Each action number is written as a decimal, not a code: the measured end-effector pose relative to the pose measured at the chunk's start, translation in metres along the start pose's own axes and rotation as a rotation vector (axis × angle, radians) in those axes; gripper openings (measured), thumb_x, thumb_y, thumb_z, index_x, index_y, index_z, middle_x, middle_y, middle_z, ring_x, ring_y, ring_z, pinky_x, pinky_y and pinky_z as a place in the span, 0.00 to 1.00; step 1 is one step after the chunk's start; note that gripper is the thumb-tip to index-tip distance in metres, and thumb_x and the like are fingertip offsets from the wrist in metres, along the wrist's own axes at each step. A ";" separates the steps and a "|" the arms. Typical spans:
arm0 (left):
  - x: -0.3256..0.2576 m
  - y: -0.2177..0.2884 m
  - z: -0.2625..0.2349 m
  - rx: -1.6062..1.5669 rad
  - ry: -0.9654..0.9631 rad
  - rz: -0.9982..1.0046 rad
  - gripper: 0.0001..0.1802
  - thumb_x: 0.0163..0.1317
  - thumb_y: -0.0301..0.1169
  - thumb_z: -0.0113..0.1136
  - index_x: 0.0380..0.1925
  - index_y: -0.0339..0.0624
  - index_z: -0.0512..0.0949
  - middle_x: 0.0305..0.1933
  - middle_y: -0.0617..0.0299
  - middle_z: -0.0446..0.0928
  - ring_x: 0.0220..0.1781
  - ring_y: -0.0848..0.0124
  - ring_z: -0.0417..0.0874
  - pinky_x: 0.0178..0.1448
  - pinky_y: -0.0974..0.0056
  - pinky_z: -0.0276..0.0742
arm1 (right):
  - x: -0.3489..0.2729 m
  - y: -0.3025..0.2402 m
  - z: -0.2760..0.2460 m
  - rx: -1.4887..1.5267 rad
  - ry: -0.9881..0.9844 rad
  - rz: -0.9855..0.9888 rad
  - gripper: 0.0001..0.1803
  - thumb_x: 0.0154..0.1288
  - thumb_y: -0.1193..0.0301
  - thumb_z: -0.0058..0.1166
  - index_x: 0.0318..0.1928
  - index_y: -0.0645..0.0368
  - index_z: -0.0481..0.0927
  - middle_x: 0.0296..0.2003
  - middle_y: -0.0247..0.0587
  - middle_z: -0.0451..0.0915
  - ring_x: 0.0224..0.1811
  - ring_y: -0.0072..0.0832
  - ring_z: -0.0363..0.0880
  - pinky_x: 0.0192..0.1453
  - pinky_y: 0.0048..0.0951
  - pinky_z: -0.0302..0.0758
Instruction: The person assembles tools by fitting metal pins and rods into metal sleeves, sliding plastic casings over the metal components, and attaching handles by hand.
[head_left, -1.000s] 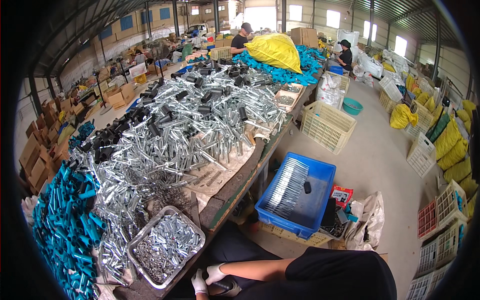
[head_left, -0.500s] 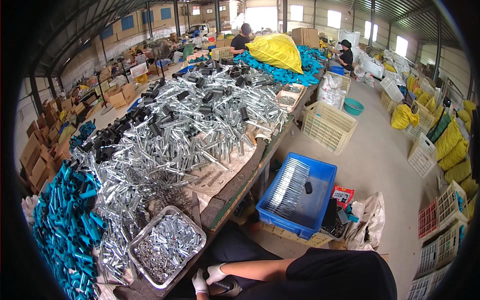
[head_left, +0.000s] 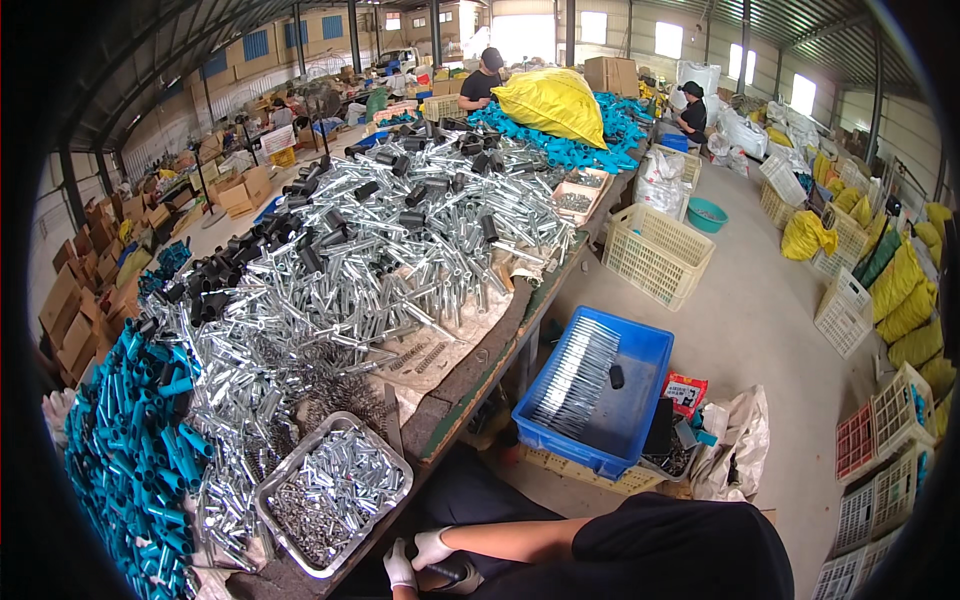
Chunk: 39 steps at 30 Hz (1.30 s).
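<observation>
My two white-gloved hands are close together low in the picture, beside the table edge. My left hand has its fingers closed, and my right hand is closed just to the right of it. A dark, rod-like piece shows below them; I cannot make out what it is or how the fingers meet it. Nearest to the hands on the table is a clear plastic tray of small shiny metal parts. Behind it rises a heap of silver metal rods and tubes. Teal plastic sleeves are piled at the left.
On my right a blue bin holds a row of metal rods and one black piece, resting on a cream crate. Another cream crate stands farther off. Two people work beyond, near a yellow sack. Stacked crates line the right.
</observation>
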<state>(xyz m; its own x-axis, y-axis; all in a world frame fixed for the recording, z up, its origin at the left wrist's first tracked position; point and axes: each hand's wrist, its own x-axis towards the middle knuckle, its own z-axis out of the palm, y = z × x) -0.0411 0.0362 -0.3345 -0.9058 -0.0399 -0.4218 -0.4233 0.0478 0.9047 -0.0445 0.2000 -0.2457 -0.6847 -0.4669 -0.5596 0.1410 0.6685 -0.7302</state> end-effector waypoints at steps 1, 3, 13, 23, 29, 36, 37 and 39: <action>-0.001 0.001 0.000 0.005 -0.018 -0.003 0.21 0.63 0.40 0.58 0.40 0.27 0.81 0.40 0.57 0.81 0.42 0.68 0.77 0.50 0.62 0.72 | 0.000 0.000 0.000 -0.007 0.006 -0.004 0.33 0.44 0.50 0.61 0.42 0.68 0.85 0.40 0.53 0.85 0.43 0.40 0.85 0.49 0.35 0.78; 0.000 -0.001 0.000 -0.005 -0.009 -0.001 0.21 0.63 0.40 0.58 0.40 0.27 0.81 0.40 0.57 0.81 0.43 0.68 0.77 0.50 0.62 0.72 | 0.001 0.001 0.001 -0.014 0.011 -0.010 0.34 0.44 0.49 0.61 0.42 0.68 0.85 0.40 0.53 0.85 0.43 0.40 0.85 0.48 0.35 0.78; 0.003 -0.004 0.001 -0.025 0.004 0.009 0.21 0.64 0.39 0.57 0.41 0.28 0.81 0.40 0.58 0.81 0.42 0.68 0.77 0.49 0.62 0.73 | 0.012 0.010 0.006 -0.021 0.016 -0.014 0.35 0.45 0.47 0.61 0.41 0.70 0.84 0.39 0.54 0.85 0.41 0.41 0.85 0.46 0.36 0.78; 0.018 -0.026 -0.006 -0.065 0.000 -0.010 0.19 0.64 0.38 0.58 0.41 0.30 0.81 0.38 0.60 0.80 0.40 0.70 0.77 0.45 0.63 0.74 | 0.008 0.006 0.005 0.004 -0.005 -0.011 0.33 0.46 0.48 0.62 0.40 0.69 0.85 0.38 0.52 0.86 0.40 0.39 0.85 0.45 0.35 0.78; 0.016 -0.023 -0.006 -0.040 0.018 -0.022 0.20 0.65 0.38 0.58 0.45 0.27 0.79 0.42 0.58 0.80 0.43 0.69 0.78 0.48 0.63 0.74 | 0.008 0.005 0.004 0.012 -0.011 -0.013 0.33 0.45 0.49 0.62 0.41 0.69 0.85 0.38 0.52 0.86 0.40 0.39 0.85 0.45 0.35 0.78; 0.010 -0.013 -0.004 -0.012 -0.014 -0.015 0.22 0.66 0.38 0.57 0.47 0.26 0.79 0.45 0.54 0.81 0.47 0.67 0.78 0.53 0.62 0.73 | 0.010 0.008 0.006 -0.015 0.000 -0.016 0.36 0.46 0.47 0.61 0.41 0.71 0.84 0.38 0.54 0.85 0.40 0.40 0.85 0.46 0.36 0.78; 0.008 -0.011 -0.003 -0.010 -0.021 -0.018 0.23 0.66 0.38 0.57 0.47 0.25 0.79 0.45 0.54 0.81 0.47 0.66 0.79 0.54 0.62 0.73 | 0.009 0.008 0.005 -0.019 -0.002 -0.017 0.36 0.46 0.46 0.60 0.41 0.71 0.84 0.38 0.54 0.85 0.41 0.41 0.85 0.46 0.36 0.78; 0.006 -0.008 -0.003 -0.004 -0.015 -0.018 0.23 0.65 0.38 0.57 0.47 0.25 0.79 0.45 0.54 0.81 0.47 0.66 0.79 0.54 0.62 0.73 | 0.009 0.007 0.005 -0.014 -0.004 -0.017 0.36 0.46 0.46 0.60 0.41 0.71 0.84 0.38 0.54 0.85 0.41 0.41 0.85 0.46 0.36 0.78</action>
<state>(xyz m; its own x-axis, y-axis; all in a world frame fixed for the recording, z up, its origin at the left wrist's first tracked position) -0.0429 0.0327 -0.3443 -0.8984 -0.0262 -0.4385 -0.4392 0.0430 0.8973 -0.0461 0.1981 -0.2575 -0.6844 -0.4803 -0.5486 0.1195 0.6683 -0.7342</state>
